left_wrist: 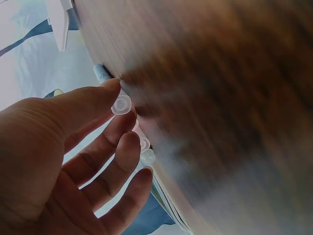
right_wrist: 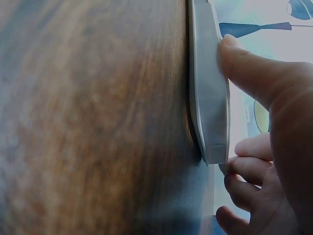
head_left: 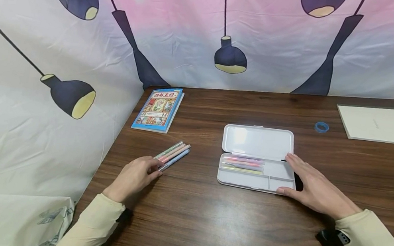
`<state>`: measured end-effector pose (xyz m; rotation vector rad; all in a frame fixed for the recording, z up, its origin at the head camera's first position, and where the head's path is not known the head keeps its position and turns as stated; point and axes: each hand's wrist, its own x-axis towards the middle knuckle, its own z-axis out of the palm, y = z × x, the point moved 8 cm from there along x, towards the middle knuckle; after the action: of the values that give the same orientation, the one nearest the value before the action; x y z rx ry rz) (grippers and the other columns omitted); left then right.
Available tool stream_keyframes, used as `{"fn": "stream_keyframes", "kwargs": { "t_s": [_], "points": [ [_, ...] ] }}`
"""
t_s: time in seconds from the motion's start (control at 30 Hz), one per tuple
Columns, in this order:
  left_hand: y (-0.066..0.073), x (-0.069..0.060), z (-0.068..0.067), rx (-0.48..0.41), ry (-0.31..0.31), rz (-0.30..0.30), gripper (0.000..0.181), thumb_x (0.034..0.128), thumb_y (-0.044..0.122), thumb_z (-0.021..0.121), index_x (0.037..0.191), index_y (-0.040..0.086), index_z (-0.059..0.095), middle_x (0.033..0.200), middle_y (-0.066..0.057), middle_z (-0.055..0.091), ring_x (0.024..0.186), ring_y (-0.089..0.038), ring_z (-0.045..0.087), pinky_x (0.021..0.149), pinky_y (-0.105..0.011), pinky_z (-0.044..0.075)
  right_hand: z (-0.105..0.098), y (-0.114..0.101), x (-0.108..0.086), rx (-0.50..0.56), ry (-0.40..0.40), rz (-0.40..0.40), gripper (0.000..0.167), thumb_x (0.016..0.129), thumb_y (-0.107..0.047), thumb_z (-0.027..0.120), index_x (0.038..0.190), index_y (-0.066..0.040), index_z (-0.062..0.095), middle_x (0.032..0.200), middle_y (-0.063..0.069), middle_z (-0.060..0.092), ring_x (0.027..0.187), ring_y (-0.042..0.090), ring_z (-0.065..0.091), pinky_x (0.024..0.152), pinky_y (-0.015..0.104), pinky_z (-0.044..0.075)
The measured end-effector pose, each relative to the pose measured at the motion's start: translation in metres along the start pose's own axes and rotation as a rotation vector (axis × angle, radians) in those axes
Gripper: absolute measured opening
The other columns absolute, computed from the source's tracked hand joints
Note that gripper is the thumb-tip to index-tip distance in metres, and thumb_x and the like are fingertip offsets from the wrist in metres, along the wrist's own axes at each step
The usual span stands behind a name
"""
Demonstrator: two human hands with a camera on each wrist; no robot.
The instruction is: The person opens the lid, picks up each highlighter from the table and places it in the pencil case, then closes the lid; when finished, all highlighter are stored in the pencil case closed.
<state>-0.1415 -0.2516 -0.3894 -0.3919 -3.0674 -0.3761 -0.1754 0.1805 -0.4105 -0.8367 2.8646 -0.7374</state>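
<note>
The worktop (head_left: 194,219) is dark brown with a streaky wood grain and a soft sheen. On its left part, the left hand (head_left: 133,176) has its grip clamped on a slim blue pen (head_left: 179,158), thumb and fingertips together on the near end. Just beside it lie two pink pens (head_left: 176,153) and a green pen (head_left: 169,150), all straight and narrow.

Near the middle sits a flat, rounded, smooth white case (head_left: 243,179), its glossy lid (head_left: 258,141) laid back. Thin walls split the tray into one long rear compartment, holding slender coloured pens (head_left: 243,164) at its left end, and two front ones. The right hand (head_left: 314,187) has its grip around the right end of the case, thumb at the front corner and fingers at the rear.

A glossy blue-edged book (head_left: 158,109), a blue ring (head_left: 321,130) and a pale flat pad (head_left: 380,124) lie farther back, before a creased cloth (head_left: 192,26) printed with lamps.

The left wrist view alone shows the round, translucent ends of the pens; the right wrist view shows the case's plain, sloping side wall, while its compartments appear only from the head
</note>
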Motion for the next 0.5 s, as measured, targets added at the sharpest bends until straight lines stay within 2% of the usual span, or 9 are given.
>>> {"fn": "stream_keyframes", "kwargs": {
  "t_s": [0.23,0.5],
  "points": [
    [0.0,0.0,-0.001,-0.076,0.01,0.017,0.018,0.0873,0.008,0.076,0.104,0.004,0.075,0.089,0.0,0.066,0.073,-0.006,0.059,0.064,-0.028,0.052,-0.001,0.0,0.0,0.003,0.019,-0.012,0.099,0.086,-0.055,0.072,0.154,0.002,0.03,0.158,0.025,0.031,0.141,0.047,0.033,0.107,0.062,0.032],
    [0.004,-0.001,-0.011,-0.109,0.11,0.058,0.014,0.0896,0.006,0.07,0.103,0.003,0.076,0.096,-0.002,0.068,0.077,-0.01,0.059,0.067,-0.03,0.052,0.0,-0.001,0.0,0.005,0.015,-0.01,0.099,0.086,-0.056,0.072,0.154,0.003,0.03,0.157,0.025,0.031,0.142,0.047,0.033,0.107,0.061,0.032]
  ]
}}
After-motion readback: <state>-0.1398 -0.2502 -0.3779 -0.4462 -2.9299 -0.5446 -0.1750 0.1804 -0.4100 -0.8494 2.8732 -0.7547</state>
